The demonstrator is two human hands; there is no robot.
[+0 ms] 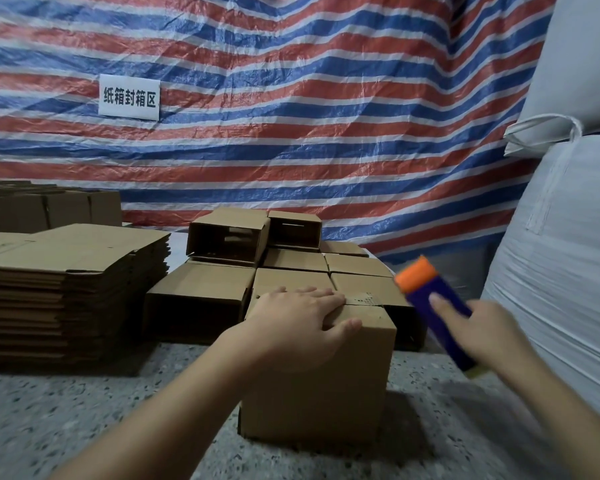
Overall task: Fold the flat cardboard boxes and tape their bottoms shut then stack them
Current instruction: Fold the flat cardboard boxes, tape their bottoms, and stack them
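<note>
box (321, 382) upright, flaps up | left hand (298, 320) flat on top | right hand (489, 332) grips tape dispenser (437, 311), orange end up-left

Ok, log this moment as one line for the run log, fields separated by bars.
left hand presses box flaps down | right hand holds tape dispenser beside box | seam untaped | flat stack left | folded boxes behind

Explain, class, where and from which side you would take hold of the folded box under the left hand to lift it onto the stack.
Probably grip the folded box by its two upright side walls, coming from above with fingers down the left and right faces. It stands square on the floor, its near sides unobstructed, and the left hand already presses the top flaps, which are not firm edges.
</note>
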